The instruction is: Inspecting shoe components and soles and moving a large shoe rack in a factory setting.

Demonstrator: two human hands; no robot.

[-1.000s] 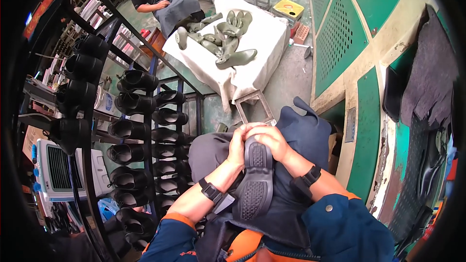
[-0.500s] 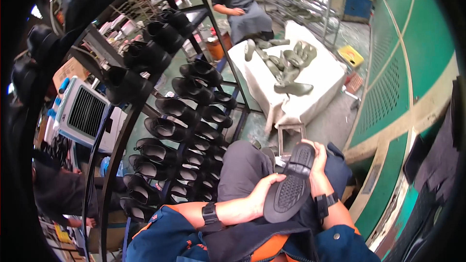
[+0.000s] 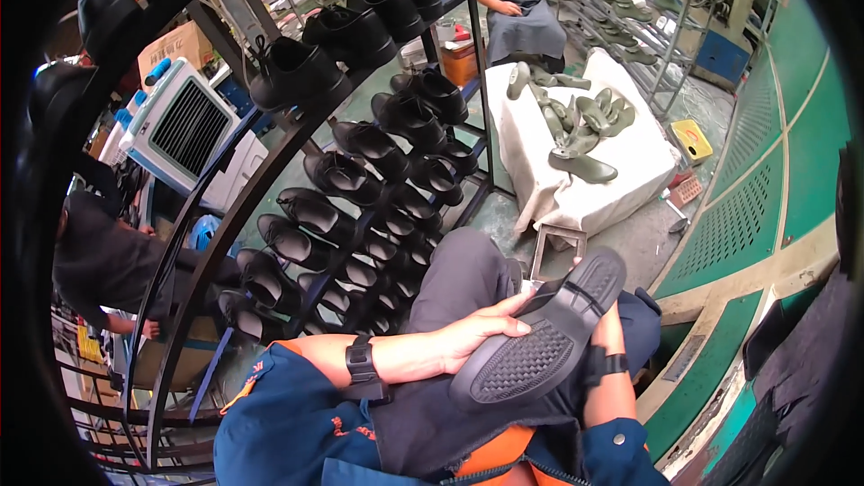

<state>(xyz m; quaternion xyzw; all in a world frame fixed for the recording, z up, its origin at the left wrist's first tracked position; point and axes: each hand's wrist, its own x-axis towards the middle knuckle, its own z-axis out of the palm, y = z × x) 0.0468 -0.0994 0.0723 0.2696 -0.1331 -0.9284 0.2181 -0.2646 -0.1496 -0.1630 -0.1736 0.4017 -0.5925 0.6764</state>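
Observation:
A black shoe (image 3: 526, 358) is held over my lap with its patterned sole turned up toward me and its heel at the upper right. My left hand (image 3: 481, 335) grips it at the left edge near the middle, thumb lying on the sole. Behind the heel is my right hand (image 3: 609, 328), closed around the shoe from the far right side; most of its fingers are hidden. The shoe's upper faces away and mostly cannot be seen.
On my left stands a dark metal rack (image 3: 490, 117) with rows of black shoes (image 3: 342, 175). Ahead, a white-covered table (image 3: 540, 184) bears several olive-green shoe-shaped pieces (image 3: 583, 165). One person (image 3: 522, 9) sits beyond it, another (image 3: 117, 261) is at left. Green panels (image 3: 747, 207) line the right.
The shoe has tilted, its heel swinging right and up. My left thumb lies further across the sole, and my right hand is now more hidden behind the heel. The whole view has shifted.

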